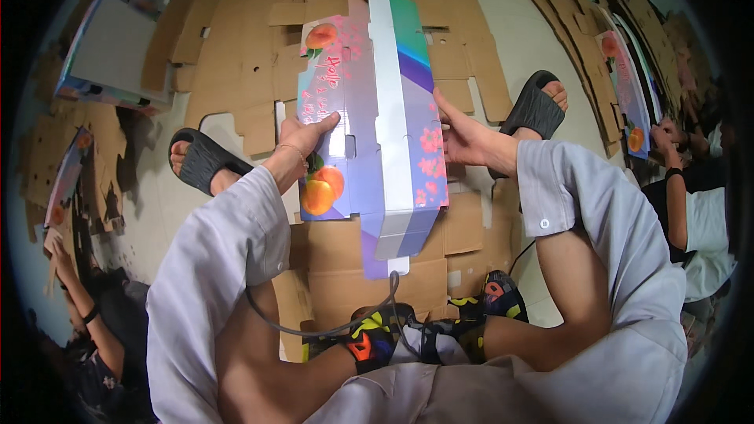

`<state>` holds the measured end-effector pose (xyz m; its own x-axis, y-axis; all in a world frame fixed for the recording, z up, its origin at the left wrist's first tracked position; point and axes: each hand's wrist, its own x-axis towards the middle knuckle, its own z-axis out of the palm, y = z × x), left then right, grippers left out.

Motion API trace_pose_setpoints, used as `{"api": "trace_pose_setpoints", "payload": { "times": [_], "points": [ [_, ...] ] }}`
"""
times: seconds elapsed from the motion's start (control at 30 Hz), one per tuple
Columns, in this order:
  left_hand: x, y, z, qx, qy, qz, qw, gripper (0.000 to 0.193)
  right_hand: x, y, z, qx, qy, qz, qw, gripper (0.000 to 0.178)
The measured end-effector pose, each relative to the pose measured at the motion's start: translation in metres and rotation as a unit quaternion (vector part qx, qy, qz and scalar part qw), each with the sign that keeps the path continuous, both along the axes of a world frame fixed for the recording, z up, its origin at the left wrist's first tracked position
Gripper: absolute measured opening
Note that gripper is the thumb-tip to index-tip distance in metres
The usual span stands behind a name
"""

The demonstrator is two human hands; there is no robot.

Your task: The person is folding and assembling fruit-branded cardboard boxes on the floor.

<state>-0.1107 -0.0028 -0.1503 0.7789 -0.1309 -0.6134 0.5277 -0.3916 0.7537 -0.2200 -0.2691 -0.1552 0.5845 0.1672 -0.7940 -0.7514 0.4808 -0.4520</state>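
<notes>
A folded cardboard carton [357, 110], printed in pink, purple, green and white with peaches and blossoms, is held in front of me above brown cardboard. Its folded end points toward me. My left hand [302, 140] grips the left panel, thumb lying on the printed face; its other fingers are mostly hidden underneath. At the right side my right hand [475, 137] holds the blossom-printed wall, thumb along the edge and fingers partly hidden against it. A pale strip [389, 94] runs lengthwise along the carton between my hands.
Flattened brown cardboard [243, 47] covers the floor. Black slides [208, 163] are on feet at both sides. A dark cable [314, 333] loops below the carton. Another carton [110, 47] stands far left. Stacked cardboard [569, 39] lies at right. People work at both edges, one handling a printed carton [624, 82].
</notes>
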Motion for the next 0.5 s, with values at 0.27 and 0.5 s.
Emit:
{"api": "trace_pose_setpoints", "payload": {
  "times": [0.27,0.5],
  "points": [
    [0.018,0.028,0.017,-0.265,0.139,0.030,0.954,0.068,0.017,-0.020,0.043,0.031,-0.135,-0.061,0.989,0.075],
    [-0.006,0.030,0.031,-0.340,0.118,0.043,0.932,0.069,0.033,-0.016,0.039,-0.009,-0.105,-0.005,0.994,0.057]
  ]
}}
